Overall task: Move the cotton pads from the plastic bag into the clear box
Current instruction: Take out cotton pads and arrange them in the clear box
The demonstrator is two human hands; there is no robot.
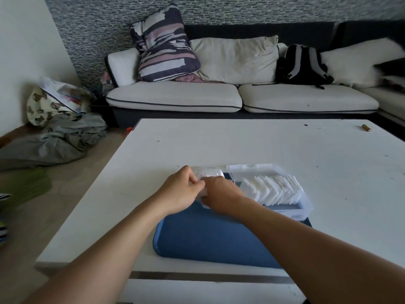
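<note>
A clear plastic bag (pixel 208 172) with white cotton pads lies at the far left corner of a blue tray (pixel 210 238). My left hand (pixel 182 189) grips the bag's near edge with curled fingers. My right hand (pixel 221 191) is curled at the bag's opening, its fingertips hidden inside or behind the plastic. To the right stands the clear box (pixel 306 208) with its lid open at the back, holding a row of several white cotton pads (pixel 274 189).
The tray sits on a white table (pixel 241 145). A small brown cylinder (pixel 365 127) lies at the far right of the table. A sofa (pixel 219 97) with cushions and a black backpack (pixel 303 65) stands behind; clothes and bags lie on the floor to the left.
</note>
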